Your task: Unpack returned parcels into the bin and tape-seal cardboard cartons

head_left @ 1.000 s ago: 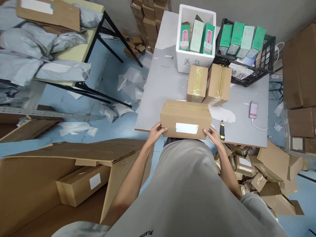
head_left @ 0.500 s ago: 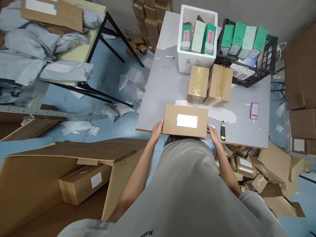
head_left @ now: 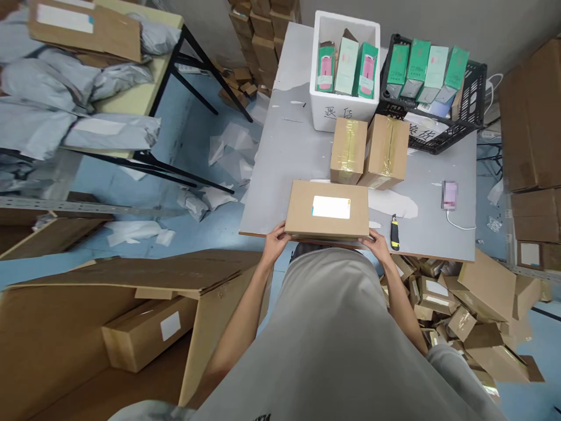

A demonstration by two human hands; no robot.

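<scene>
A brown cardboard box [head_left: 302, 213] with a white label on its top face lies at the near edge of the grey table [head_left: 284, 158]. My left hand [head_left: 275, 243] grips its near left corner, fingers curled on the edge. At the near right corner my right hand [head_left: 376, 244] holds the box the same way. Both hands are closed on the box.
Two taped brown boxes [head_left: 348, 149] stand behind it. Further back are a white foam bin [head_left: 326, 111] and a black crate [head_left: 475, 99], both holding green cartons. A yellow-black utility knife [head_left: 394, 231] and a phone [head_left: 449, 195] lie to the right. Cardboard scraps litter the floor.
The box has been tipped over, so the face with the white label now points up instead of toward me. Both hands stayed on its near corners.
</scene>
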